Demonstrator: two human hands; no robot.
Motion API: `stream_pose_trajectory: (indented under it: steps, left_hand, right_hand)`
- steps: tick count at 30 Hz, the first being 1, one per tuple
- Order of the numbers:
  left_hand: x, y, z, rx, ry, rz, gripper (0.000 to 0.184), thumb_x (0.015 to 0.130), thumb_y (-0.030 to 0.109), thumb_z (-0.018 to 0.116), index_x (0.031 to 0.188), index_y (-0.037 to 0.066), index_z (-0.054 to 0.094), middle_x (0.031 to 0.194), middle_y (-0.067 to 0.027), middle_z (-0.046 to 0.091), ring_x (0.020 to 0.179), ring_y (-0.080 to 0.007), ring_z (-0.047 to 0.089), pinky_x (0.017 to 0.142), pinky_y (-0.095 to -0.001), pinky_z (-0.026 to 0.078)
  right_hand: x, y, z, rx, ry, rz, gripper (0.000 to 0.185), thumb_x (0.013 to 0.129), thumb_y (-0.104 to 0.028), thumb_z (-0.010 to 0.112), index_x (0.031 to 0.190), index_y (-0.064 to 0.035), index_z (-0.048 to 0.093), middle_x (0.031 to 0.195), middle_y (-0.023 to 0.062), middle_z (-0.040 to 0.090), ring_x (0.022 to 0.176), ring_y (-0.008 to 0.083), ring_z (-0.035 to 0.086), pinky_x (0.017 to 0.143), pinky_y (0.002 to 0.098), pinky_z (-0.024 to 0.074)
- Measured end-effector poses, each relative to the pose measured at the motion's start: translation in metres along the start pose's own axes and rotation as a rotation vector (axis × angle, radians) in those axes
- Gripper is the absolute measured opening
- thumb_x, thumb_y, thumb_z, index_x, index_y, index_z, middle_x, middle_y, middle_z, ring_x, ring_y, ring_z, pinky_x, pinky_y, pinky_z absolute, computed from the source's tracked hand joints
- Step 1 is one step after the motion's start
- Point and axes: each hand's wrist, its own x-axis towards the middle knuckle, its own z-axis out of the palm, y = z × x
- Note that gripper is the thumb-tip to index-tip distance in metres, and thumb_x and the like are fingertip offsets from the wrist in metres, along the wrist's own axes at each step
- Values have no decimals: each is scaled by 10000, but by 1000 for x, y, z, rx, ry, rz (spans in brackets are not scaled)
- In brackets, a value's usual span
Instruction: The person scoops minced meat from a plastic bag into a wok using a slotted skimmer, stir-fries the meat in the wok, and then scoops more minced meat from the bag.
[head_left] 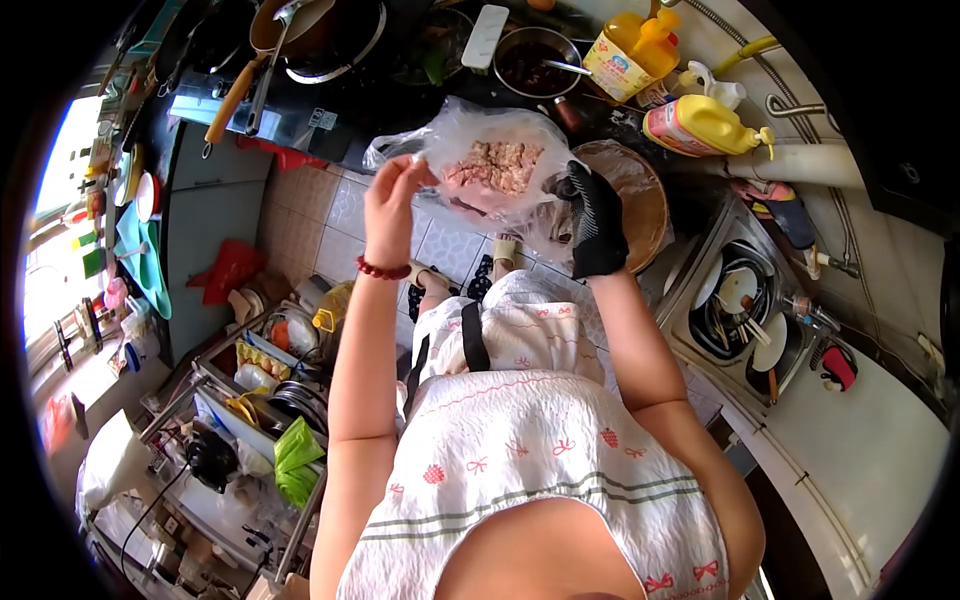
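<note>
A clear plastic bag (440,130) hangs between my two hands in front of the counter. Inside it lies pale pink raw meat (500,168), seemingly minced or chopped. My left hand (393,205), bare and with a dark red bead bracelet (383,268) at its wrist, pinches the bag's left edge between thumb and fingers. On the other side, my right hand (597,225) wears a black glove with a grey dotted pattern and grips the bag's right side. Just behind that glove is a large round brown-rimmed basin (655,215), partly hidden.
A pot of dark sauce (537,62), a yellow oil jug (630,55) and a yellow pump bottle (703,127) stand along the counter. At right, the sink (697,318) holds dishes. A wooden-handled pan (240,95) sits at upper left; a loaded shelf rack (215,380) is lower left.
</note>
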Motion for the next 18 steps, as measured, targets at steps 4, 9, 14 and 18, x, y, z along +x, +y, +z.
stream_pose_trajectory:
  steps: [4,9,14,18]
  left_hand:
    - [11,39,-7,53,6,133,184,911,146,510,875,-22,574,770,-22,554,726,-99,497,716,-239,405]
    - [1,80,-7,-63,137,161,166,920,127,480,865,-17,543,741,-23,491,731,-123,508,748,-273,437]
    - [-37,134,-36,-214,-46,154,316,956,216,359,1012,-48,523,665,3,419,621,-104,400,702,-294,406]
    - [-81,192,-49,-189,-94,25,611,940,382,270,1275,-117,382,623,7,411,551,-101,373,665,-297,410]
  right_hand:
    - [0,-47,16,290,-22,280,282,929,-287,480,853,-27,560,669,45,515,667,153,516,671,273,435]
    - [6,-83,30,386,-136,393,445,948,-420,349,772,-53,528,566,15,430,522,129,396,527,239,347]
    - [6,-108,21,718,-556,493,450,929,-450,407,1014,-34,554,753,68,543,552,126,464,496,257,383]
    - [-21,-181,71,493,-132,450,758,793,-715,339,941,8,514,668,54,458,532,151,378,529,303,322]
